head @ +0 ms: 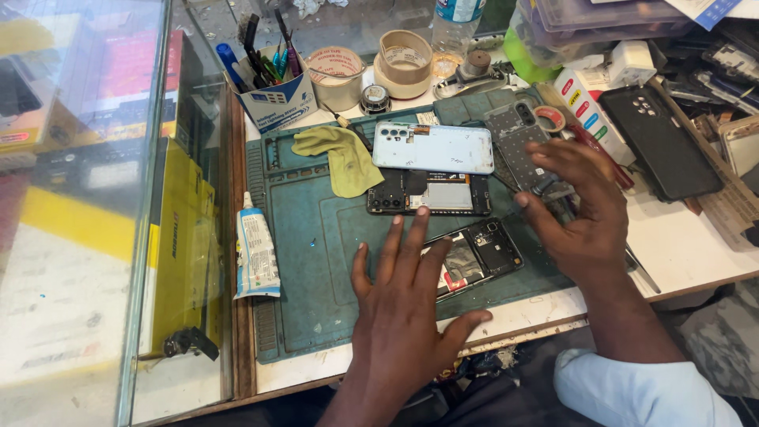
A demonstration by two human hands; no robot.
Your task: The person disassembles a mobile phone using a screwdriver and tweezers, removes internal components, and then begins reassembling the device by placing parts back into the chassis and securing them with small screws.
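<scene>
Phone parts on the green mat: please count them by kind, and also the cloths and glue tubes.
Back covers: 1, pale blue
Opened phone bodies: 2, one above, one under the left hand at
Cloths: 1, yellow-green
Glue tubes: 1, white, on the mat edge
Total: 5

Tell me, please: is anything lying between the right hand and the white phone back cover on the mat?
Yes. The right hand rests over a dark grey phone panel, which lies between it and the white back cover, against the cover's right end. The left hand lies flat over the opened phone, nearer the person.
</scene>
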